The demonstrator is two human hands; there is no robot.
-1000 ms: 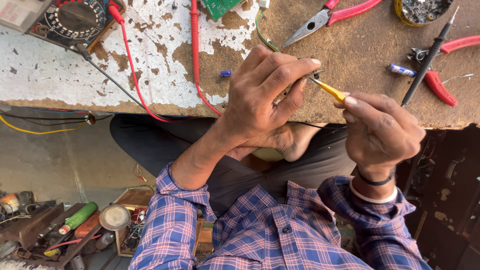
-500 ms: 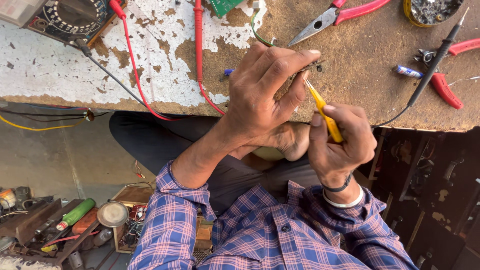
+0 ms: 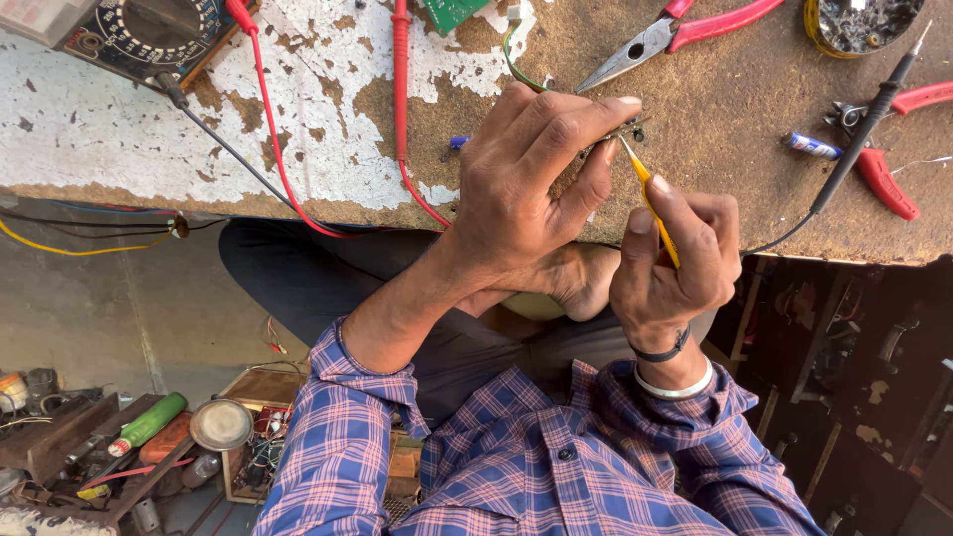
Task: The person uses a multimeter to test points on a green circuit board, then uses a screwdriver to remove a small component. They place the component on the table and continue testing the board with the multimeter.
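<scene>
We had the left hand [image 3: 536,189] curled over a small dark part [image 3: 623,129], pinching it between thumb and fingertips just above the edge of the worn workbench [image 3: 715,189], so the piece sat steady and close to our eyes. The right hand [image 3: 670,263] was closed around a yellow-handled screwdriver [image 3: 655,213], held like a pen with its tip up against that part, which looked to us like the grip for fine, light turning. Most of the part was hidden under the fingers, so we could not tell what it was. On the bench, within reach, lay red-handled pliers [image 3: 685,30], a second red-handled tool [image 3: 884,149], a black probe [image 3: 864,129] with its lead, two red leads [image 3: 397,99] running from a multimeter [image 3: 139,30], and a round tin [image 3: 864,25] of small bits. Down on the floor to our left sat a wooden box [image 3: 263,427] and clutter of spare pieces
</scene>
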